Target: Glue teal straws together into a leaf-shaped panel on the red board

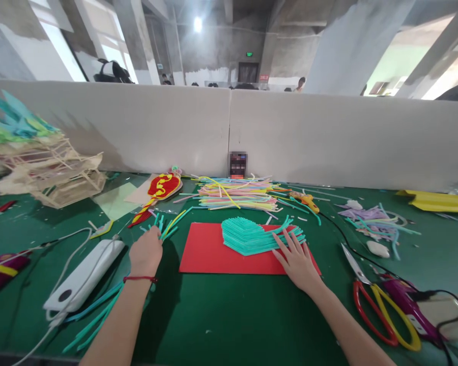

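A red card (206, 251) lies flat on the green table. On it rests a leaf-like shape of teal pipe cleaners (244, 236), laid side by side, with loose ends running right. My right hand (295, 256) is spread flat over those ends and the card's right edge. My left hand (147, 251), a red cord at its wrist, is closed around a bunch of teal pipe cleaners (161, 223) left of the card. A yellow one pokes out among their tips. More teal lengths (99, 315) lie beside the left forearm.
Behind the card is a pile of pastel pipe cleaners (236, 195). A red-and-yellow ornament (164, 188) and white power strip (84, 274) lie left. Scissors (377, 300), an orange glue gun (305, 201) and purple tool (408, 307) lie right. A white partition (328, 137) stands behind.
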`<state>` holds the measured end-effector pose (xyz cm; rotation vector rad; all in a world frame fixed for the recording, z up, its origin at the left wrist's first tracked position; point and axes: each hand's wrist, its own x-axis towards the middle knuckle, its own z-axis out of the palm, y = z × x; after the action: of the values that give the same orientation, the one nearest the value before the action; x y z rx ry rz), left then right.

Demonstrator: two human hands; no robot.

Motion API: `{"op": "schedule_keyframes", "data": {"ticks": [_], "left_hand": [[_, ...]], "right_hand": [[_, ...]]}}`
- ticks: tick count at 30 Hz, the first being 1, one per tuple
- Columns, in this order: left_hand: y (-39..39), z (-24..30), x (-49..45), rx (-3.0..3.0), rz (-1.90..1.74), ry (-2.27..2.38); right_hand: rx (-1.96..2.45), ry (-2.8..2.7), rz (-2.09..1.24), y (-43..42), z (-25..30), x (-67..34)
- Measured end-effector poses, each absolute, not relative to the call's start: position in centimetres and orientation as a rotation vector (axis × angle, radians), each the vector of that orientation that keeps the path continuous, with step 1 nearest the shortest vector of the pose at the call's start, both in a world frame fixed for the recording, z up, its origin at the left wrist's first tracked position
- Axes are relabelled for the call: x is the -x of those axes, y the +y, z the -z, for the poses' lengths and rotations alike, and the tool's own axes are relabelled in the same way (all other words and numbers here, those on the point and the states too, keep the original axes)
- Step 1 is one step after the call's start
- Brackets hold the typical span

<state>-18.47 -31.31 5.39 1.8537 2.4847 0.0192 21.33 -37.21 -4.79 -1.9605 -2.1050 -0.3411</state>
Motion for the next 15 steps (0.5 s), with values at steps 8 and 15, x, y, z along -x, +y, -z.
{"op": "schedule_keyframes", "data": {"ticks": [8, 15], "left_hand": [[-31.2, -5.2, 17.7, -1.999, -0.513, 2.452], [-33.2, -8.1, 15.0, -2.299, -0.666, 2.459]], "right_hand": [[1.95, -2.095, 0.331, -37.3, 4.7, -21.3], [1.96, -2.031, 0.208, -37.5, 3.2, -20.7]]}}
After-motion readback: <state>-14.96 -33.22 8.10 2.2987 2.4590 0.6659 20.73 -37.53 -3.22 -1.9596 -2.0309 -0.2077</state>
